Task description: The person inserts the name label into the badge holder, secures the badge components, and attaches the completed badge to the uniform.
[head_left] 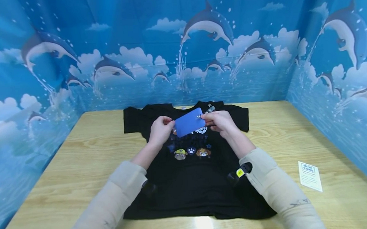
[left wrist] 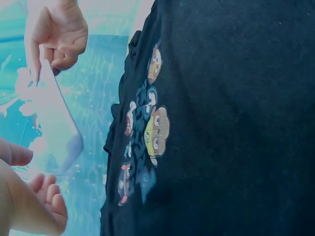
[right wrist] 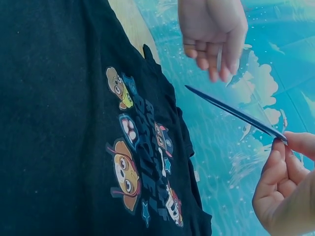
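Observation:
A flat blue card holder (head_left: 188,123) is held tilted above a black T-shirt (head_left: 187,184) with cartoon dogs printed on it. My right hand (head_left: 218,121) pinches the holder's right end between thumb and fingers, beside a small metal fitting. A silvery clip (head_left: 210,108) shows just above that hand. My left hand (head_left: 162,129) is at the holder's left end. In the left wrist view its thumb and fingers stand apart, and the left hand (right wrist: 214,34) has loosely bent fingers in the right wrist view. There the card holder (right wrist: 236,113) appears nearly edge-on, apart from it.
A white printed card (head_left: 310,175) lies on the wooden table (head_left: 91,162) at the right. Behind and at both sides hangs a blue curtain (head_left: 153,32) with dolphins. The T-shirt is spread flat, its neck toward the back.

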The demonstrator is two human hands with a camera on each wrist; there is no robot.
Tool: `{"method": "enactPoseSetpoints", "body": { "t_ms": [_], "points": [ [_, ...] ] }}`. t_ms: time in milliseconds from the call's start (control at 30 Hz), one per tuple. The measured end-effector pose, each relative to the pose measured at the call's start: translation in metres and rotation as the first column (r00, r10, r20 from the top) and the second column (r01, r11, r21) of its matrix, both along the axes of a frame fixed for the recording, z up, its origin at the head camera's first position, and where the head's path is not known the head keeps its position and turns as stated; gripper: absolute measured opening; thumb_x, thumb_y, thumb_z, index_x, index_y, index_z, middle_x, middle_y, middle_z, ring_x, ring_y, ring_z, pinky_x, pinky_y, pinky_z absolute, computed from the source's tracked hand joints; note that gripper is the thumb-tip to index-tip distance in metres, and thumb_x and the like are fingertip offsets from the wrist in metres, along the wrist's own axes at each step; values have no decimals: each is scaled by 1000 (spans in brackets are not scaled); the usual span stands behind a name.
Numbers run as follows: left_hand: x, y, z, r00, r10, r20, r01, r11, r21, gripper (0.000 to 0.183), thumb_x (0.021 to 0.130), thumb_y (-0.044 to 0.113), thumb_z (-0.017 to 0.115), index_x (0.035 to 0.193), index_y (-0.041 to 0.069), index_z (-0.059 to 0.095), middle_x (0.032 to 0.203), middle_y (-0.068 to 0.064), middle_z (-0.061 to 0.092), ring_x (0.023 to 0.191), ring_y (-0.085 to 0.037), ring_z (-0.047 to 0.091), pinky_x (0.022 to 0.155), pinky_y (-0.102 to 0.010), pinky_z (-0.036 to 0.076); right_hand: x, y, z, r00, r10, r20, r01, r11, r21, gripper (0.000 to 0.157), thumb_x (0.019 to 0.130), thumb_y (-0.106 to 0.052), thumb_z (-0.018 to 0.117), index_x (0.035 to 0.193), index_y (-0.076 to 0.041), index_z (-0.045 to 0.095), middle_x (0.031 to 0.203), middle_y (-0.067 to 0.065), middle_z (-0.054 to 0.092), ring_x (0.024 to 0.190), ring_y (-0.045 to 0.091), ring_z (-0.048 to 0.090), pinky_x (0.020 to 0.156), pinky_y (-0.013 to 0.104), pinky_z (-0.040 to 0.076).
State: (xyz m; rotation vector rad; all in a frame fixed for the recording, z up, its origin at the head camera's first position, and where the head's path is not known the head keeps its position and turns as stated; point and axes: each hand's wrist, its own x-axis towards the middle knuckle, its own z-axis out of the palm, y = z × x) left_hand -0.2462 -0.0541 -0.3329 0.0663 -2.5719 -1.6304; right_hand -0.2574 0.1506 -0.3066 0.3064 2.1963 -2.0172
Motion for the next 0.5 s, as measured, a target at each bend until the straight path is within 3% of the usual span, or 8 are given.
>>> {"method": "enactPoseSetpoints", "body": {
  "t_ms": [167, 300, 500],
  "points": [
    [-1, 0, -5, 991, -37, 129, 32, 999, 36, 37, 95, 23, 53, 122, -1, 53, 114, -16, 57, 105, -27, 53, 88, -42, 43, 0, 1, -1, 1000, -2, -2, 2, 1000, -6, 10, 82, -17, 71, 85, -9, 66, 60, -4, 62, 60, 8, 59, 49, 18, 42],
    [-2, 2, -7, 988, -68, 136, 59, 996, 69, 37, 95, 22, 52, 122, -3, 53, 113, -18, 58, 103, -30, 55, 87, -42, 43, -1, 1, -2, 1000, -7, -10, 7, 1000, -16, 10, 82, -16, 70, 84, -8, 65, 60, -4, 61, 60, 8, 57, 50, 18, 43],
    [-4, 3, -7, 990, -39, 133, 12, 980, 200, 35, 95, 18, 53, 121, -4, 53, 107, -19, 59, 100, -33, 56, 85, -42, 44, -1, 2, -4, 1000, -26, -14, 25, 999, -42, 10, 83, -14, 69, 87, -7, 64, 60, -4, 60, 58, 7, 57, 51, 18, 43]
  ]
}}
